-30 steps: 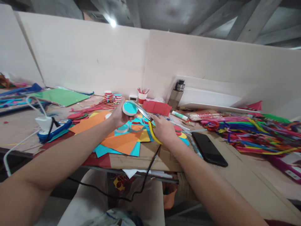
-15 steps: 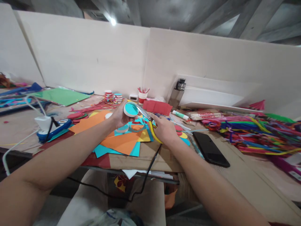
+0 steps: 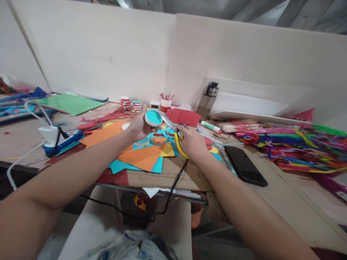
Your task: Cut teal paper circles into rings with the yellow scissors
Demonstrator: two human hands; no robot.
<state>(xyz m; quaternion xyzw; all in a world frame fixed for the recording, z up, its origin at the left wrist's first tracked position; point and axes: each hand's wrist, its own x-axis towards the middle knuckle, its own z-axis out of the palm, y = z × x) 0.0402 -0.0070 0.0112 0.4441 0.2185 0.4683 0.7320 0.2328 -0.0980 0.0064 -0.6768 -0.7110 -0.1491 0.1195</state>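
My left hand (image 3: 138, 127) is closed around a round white ring faced with a teal paper disc (image 3: 153, 117), held up over the table. My right hand (image 3: 192, 143) grips yellow-handled scissors (image 3: 173, 132), whose blades reach to the disc's right edge. Below both hands lie overlapping orange, teal and yellow paper sheets (image 3: 141, 157), with cut teal scraps and a second white ring (image 3: 142, 141) on them.
A black phone (image 3: 245, 165) lies right of my right hand, beside a pile of coloured pipe cleaners (image 3: 292, 148). A glue stick (image 3: 210, 126), red paper, a cup of sticks (image 3: 164, 104) and a bottle (image 3: 206, 102) stand behind. A blue tool with white cable (image 3: 58, 140) sits left.
Both hands kept their grips and shifted slightly up and right in view as the head tilted down. The scissors stay at the disc's edge.
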